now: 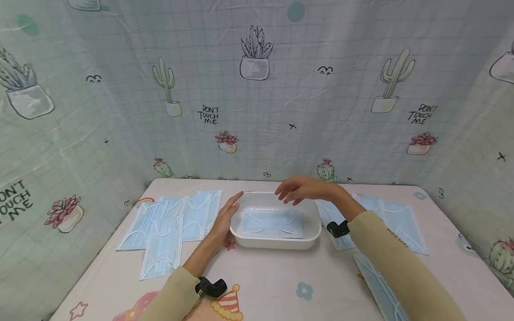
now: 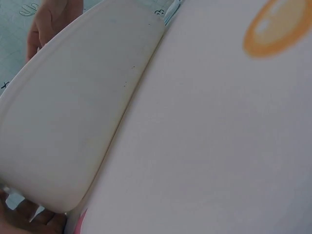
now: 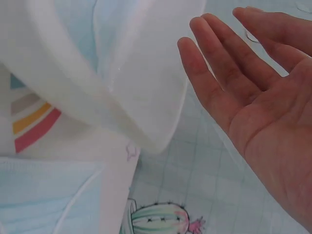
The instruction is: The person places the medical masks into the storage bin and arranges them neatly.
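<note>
A white oblong tub sits mid-table with a light-blue face mask lying flat inside, its ear loops on top. My left hand rests against the tub's left end, fingers stretched along the outer wall. In the left wrist view the fingers show at the end of the tub's wall. My right hand hovers over the tub's back right rim, palm down. The right wrist view has its fingers loosely spread beside the tub, with nothing in them.
Several blue masks lie overlapping to the left of the tub. More masks spread out on the right, partly under my right arm, and another mask lies nearer the front. A patterned curtain hangs behind the table.
</note>
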### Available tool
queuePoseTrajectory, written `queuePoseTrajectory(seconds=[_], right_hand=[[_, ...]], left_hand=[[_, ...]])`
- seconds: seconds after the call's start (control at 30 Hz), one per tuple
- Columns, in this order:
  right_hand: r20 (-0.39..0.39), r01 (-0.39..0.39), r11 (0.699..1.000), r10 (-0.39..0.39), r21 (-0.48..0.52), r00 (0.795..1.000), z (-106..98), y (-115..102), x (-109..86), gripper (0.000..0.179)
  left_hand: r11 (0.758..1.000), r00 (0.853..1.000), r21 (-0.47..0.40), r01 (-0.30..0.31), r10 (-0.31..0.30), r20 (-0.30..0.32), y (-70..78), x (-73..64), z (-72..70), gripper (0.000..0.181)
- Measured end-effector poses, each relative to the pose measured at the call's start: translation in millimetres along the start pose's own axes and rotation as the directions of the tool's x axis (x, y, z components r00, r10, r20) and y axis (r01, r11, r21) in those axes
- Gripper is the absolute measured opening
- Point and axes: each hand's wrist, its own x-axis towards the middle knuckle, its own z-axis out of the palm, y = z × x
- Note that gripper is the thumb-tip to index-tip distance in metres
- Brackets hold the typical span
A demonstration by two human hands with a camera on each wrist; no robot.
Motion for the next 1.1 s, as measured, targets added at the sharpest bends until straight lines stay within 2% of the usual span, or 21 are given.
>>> queuePoseTrajectory(seconds=[0.17, 0.47, 0.8, 0.97, 1.1], right_hand=[[-0.079, 0.048, 0.999, -0.046, 0.024, 0.996, -10, 3, -28.3, 0.040], [-0.207, 0.034, 0.999, -0.037, -0.021, 0.978, -25, 16, -86.0, 0.040], [-0.375, 0.040, 0.999, -0.049, -0.032, 0.926, -36, 39, -150.5, 0.039], [-0.423, 0.054, 0.999, -0.052, -0.007, 0.905, -37, 57, -179.5, 0.038], [-0.464, 0.038, 0.999, -0.025, 0.019, 0.886, -38, 72, -198.3, 0.039]], left_hand=[[1.000, 1.000, 0.018, 0.011, -0.011, -0.007, -2.0, -0.1, -2.1, 0.049], [1.000, 1.000, 0.009, 0.014, -0.014, 0.004, -1.8, -0.6, -2.7, 0.048], [1.000, 1.000, 0.008, 0.007, -0.007, 0.006, -1.0, -0.1, -0.4, 0.049], [1.000, 1.000, 0.012, 0.004, -0.004, 0.005, -1.6, -0.7, 0.9, 0.050], [1.000, 1.000, 0.026, 0.012, -0.012, -0.004, -2.6, -1.0, 0.2, 0.050]])
